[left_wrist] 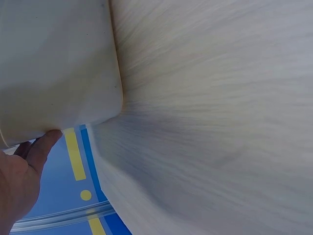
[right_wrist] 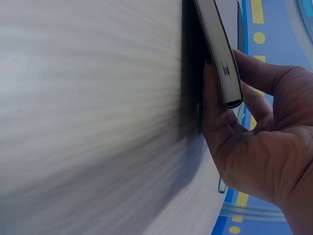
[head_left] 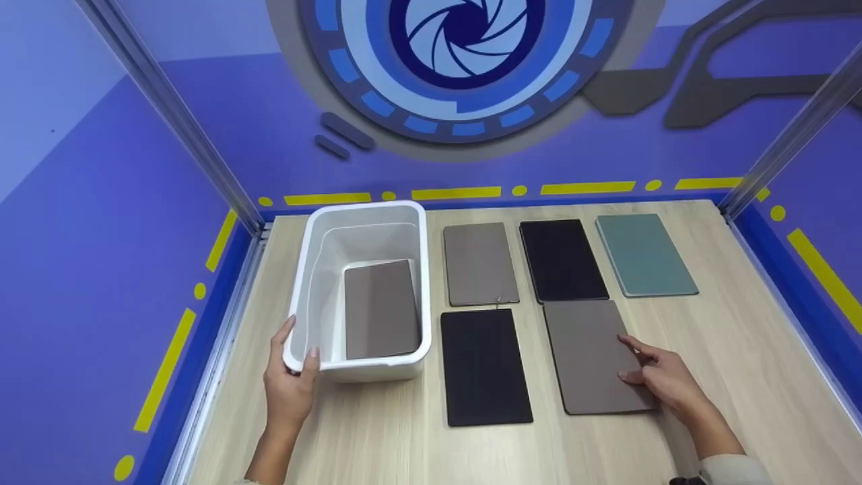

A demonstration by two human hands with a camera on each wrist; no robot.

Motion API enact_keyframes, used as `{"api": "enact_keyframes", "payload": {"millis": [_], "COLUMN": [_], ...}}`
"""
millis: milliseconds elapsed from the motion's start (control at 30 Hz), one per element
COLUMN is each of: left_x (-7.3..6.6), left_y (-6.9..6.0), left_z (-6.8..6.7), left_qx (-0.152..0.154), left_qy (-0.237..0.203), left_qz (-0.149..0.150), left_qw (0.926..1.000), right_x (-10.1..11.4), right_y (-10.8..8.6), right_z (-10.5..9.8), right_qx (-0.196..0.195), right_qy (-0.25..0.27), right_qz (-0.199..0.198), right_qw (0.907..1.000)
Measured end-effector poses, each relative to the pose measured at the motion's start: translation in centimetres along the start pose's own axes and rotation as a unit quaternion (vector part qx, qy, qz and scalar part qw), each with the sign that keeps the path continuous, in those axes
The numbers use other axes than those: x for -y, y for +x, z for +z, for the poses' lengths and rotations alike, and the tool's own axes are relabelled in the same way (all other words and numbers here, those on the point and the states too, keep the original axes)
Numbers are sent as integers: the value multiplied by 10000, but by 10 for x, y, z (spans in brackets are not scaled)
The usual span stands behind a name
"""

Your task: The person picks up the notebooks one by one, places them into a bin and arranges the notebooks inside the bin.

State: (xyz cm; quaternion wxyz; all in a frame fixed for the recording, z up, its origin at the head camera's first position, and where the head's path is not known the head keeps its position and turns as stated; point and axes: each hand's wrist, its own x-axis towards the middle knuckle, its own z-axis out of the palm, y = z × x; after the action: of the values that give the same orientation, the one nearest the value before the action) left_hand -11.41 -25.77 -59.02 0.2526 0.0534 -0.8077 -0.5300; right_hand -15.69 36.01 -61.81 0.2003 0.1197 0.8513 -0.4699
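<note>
While the wood-grain counter (head_left: pixel 363 438) carries the lot, a white plastic bin (head_left: pixel 374 241) stands toward its left, brown notebook (head_left: pixel 380 310) lying inside. Right of the bin: grey-brown notebook (head_left: pixel 586 364), right edge raised off the counter; near black notebook (head_left: pixel 486 370) beside it; beyond, a row of taupe notebook (head_left: pixel 479 263), far black notebook (head_left: pixel 562 259), green notebook (head_left: pixel 646 256). Hands well apart, left hand (head_left: pixel 289 387) clamped on the bin's near-left rim corner, right hand (head_left: pixel 668 382) pinching the grey-brown notebook's raised edge.

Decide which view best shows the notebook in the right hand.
Head view: nearly the whole cover of the notebook shows, the right hand gripping one edge. Right wrist shows mainly a narrow edge; left wrist, none of it.
</note>
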Motion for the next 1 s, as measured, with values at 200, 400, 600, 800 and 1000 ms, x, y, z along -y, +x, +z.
{"api": "enact_keyframes", "payload": {"millis": [200, 400, 600, 800, 1000], "left_x": [0, -1, 0, 0, 0], "left_y": [1, 1, 1, 1, 1], "left_z": [0, 0, 1, 1, 0], "left_qx": [16, -15, -14, -22, -6], "left_qy": [-53, -10, -36, -34, 13], "left_qz": [39, 59, 32, 30, -26], "left_qw": [10000, 10000, 10000, 10000, 10000], "right_x": [1, 2, 3, 2, 1], "right_y": [0, -1, -1, -2, -1], "right_z": [0, -1, -2, -2, 0], "right_qx": [-37, 12, 50, 40, 19], "right_qy": [18, 72, 135, 87, 89], "right_qz": [50, 62, 100, 112, 84], "right_qw": [10000, 10000, 9998, 9999, 9999]}}
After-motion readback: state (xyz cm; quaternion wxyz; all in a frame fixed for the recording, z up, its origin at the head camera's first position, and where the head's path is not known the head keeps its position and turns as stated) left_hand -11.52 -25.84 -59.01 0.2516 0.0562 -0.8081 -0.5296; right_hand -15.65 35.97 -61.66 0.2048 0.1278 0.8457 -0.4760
